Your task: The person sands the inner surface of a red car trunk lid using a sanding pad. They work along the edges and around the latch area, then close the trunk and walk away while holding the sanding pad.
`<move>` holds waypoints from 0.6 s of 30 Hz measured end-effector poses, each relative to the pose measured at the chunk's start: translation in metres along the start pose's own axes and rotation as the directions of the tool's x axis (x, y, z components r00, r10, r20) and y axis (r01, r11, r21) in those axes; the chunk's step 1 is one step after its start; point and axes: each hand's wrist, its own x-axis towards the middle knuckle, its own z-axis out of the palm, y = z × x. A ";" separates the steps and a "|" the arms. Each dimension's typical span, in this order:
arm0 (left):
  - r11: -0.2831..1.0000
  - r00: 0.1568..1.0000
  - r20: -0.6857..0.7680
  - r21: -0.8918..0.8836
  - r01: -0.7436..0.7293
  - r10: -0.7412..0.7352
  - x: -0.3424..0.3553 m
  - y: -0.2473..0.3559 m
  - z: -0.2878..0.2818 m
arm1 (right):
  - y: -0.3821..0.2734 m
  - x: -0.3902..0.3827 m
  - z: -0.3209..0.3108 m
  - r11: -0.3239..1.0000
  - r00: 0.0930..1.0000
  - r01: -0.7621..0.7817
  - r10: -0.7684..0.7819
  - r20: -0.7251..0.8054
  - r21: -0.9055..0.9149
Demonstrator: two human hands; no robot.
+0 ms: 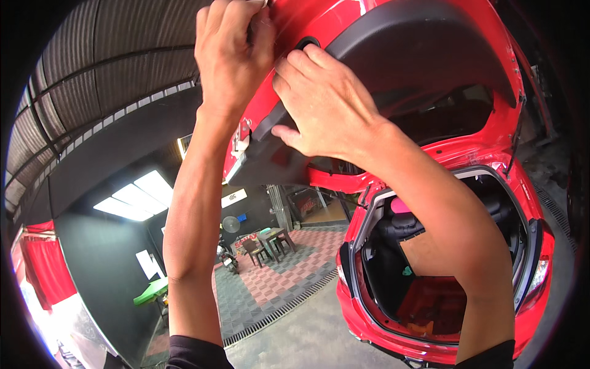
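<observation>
The raised red tailgate [424, 150] of a car fills the upper right, with a dark trim panel [424, 52] on its inner side. My left hand [233, 55] is up at the top edge of the view, closed, with its fingers curled. A small whitish bit shows at its fingertips, too little of it to name. My right hand [326, 101] lies against the tailgate, its fingers bent by a dark round opening [309, 43] in the red metal. Their tips are hidden, and the thumb sticks out over the dark trim.
Below the tailgate, the car's open boot [381, 289] holds a brown board [421, 255] and a pink item [402, 205]. A drain grate [276, 310] crosses the floor. Farther off stand a dark table [276, 235] with chairs, a motorcycle [227, 258], a fan [230, 224] and a green-topped table [152, 291].
</observation>
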 end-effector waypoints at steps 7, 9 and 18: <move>0.983 0.993 0.113 0.186 0.010 -0.031 -0.062 -0.014 -0.032 | -0.013 0.002 -0.007 0.990 0.998 -0.023 0.014 0.067 0.138; 0.995 0.999 0.032 0.096 -0.001 -0.002 -0.012 0.000 -0.003 | 0.009 -0.001 -0.009 0.996 1.000 -0.011 0.011 0.003 0.093; 0.767 0.805 0.196 0.489 0.415 -0.560 -0.295 -0.029 -0.207 | 0.000 0.003 0.000 0.998 1.000 0.016 -0.016 -0.002 0.057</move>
